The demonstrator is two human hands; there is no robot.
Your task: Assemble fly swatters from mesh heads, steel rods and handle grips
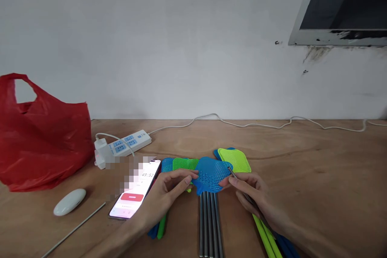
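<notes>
A blue mesh fly-swatter head (211, 175) is held just above the wooden table (317, 161). My left hand (169, 193) pinches its left edge. My right hand (250, 193) pinches its right edge and also grips a thin metal rod (234, 175) whose tip touches the head. Several bare metal rods (208, 225) lie side by side right below the head. Green and blue swatter heads (181, 164) lie behind my left hand. A yellow-green head (236, 159) over a blue one lies behind my right hand.
A phone (136, 195) showing a timer lies left of my left hand. Further left are a white oval case (69, 201), a loose metal rod (75, 229) and a red plastic bag (42, 137). A white power strip (127, 145) with its cable sits near the wall.
</notes>
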